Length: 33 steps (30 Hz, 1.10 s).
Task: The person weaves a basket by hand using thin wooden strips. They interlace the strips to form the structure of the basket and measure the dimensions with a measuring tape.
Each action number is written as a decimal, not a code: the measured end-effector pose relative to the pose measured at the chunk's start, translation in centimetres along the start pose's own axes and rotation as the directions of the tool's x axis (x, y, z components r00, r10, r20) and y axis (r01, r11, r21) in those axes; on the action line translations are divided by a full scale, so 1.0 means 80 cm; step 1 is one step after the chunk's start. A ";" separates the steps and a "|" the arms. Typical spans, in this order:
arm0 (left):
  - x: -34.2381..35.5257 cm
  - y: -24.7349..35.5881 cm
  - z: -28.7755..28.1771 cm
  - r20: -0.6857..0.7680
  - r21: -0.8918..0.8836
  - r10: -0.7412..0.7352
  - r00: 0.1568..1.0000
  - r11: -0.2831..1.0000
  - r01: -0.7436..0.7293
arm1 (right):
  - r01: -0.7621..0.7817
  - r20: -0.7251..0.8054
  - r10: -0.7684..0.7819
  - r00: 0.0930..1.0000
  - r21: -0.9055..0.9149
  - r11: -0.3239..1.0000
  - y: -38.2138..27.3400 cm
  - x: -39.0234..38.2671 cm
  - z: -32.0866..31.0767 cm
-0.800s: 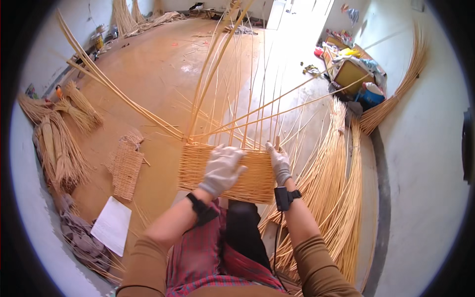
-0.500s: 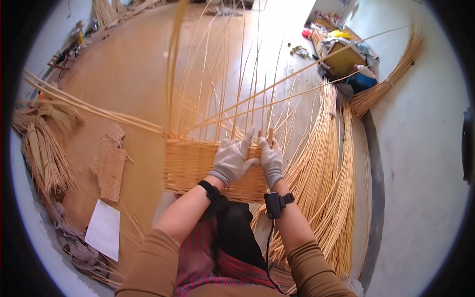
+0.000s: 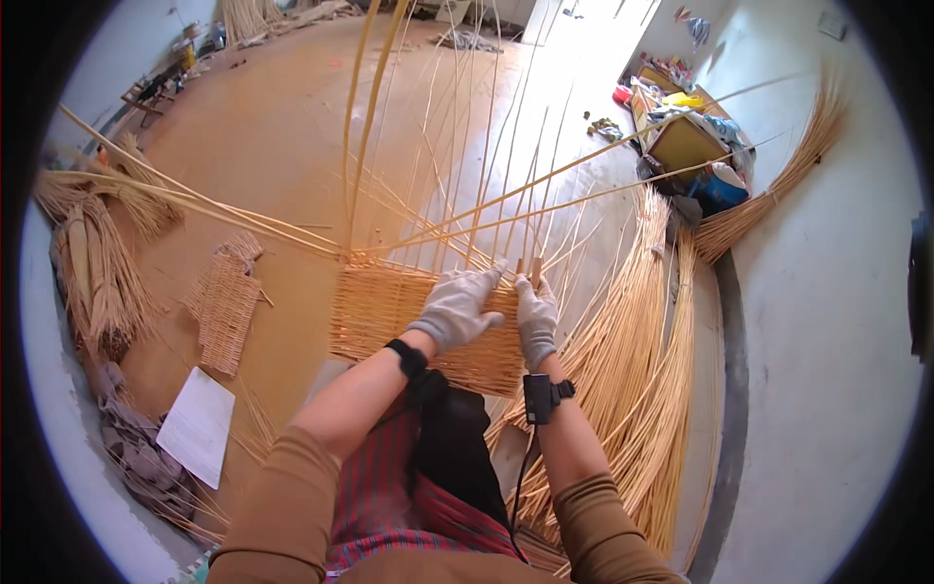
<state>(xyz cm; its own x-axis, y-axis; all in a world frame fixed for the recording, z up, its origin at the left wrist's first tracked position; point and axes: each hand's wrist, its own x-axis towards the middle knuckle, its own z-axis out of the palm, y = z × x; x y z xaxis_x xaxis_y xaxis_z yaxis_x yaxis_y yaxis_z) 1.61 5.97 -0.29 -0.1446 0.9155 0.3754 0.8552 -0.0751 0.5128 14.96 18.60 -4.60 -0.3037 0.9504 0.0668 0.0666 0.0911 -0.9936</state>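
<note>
Woven wicker panel [image 3: 377, 313] sits at center, with a smaller woven piece [image 3: 230, 310] on the floor [image 3: 268, 146] at its nine o'clock. A gloved left hand [image 3: 457, 310] lies across the panel's right half, thumb spread wide from the fingers, while the gloved right hand [image 3: 536, 319] grips the three o'clock edge, long pale reeds [image 3: 623, 341] fanned beyond.

Bright glare from the doorway [image 3: 592, 44]
</note>
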 end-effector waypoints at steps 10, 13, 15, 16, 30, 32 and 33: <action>-0.191 -0.174 -0.091 -0.074 -0.746 -0.565 0.822 0.578 0.330 | -0.081 0.073 0.061 0.995 0.304 0.949 -0.041 -0.029 -0.014; -0.181 -0.142 -0.115 -0.112 -0.865 -0.580 0.807 0.456 0.207 | -0.012 0.066 -0.013 0.998 0.371 0.928 -0.081 -0.058 -0.026; -0.194 -0.101 -0.134 -0.131 -0.892 -0.573 0.809 0.424 0.156 | 0.026 0.047 -0.049 0.998 0.409 0.912 -0.108 -0.082 -0.034; -0.204 -0.085 -0.142 -0.117 -0.905 -0.573 0.811 0.398 0.151 | 0.024 0.038 -0.043 0.998 0.400 0.916 -0.117 -0.100 -0.042; -0.387 -0.025 -0.090 -0.226 -0.622 -0.656 0.721 0.666 0.411 | 0.045 -0.070 -0.023 0.997 0.335 0.941 0.031 -0.230 -0.053; -0.394 -0.030 -0.091 -0.233 -0.588 -0.642 0.730 0.691 0.420 | 0.106 -0.085 -0.097 0.992 0.111 0.988 0.020 -0.234 -0.059; -0.399 -0.028 -0.088 -0.240 -0.571 -0.636 0.733 0.703 0.424 | 0.139 -0.085 -0.138 0.987 -0.002 0.990 0.010 -0.242 -0.059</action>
<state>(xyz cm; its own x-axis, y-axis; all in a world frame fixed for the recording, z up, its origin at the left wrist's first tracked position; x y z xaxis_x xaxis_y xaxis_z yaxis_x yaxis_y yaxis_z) 0.83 -25.85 -8.00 -0.7696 0.6243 0.1339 0.2561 0.1098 0.9604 25.33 1.70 -6.24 -0.2284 0.9504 0.2112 0.0261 0.2229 -0.9745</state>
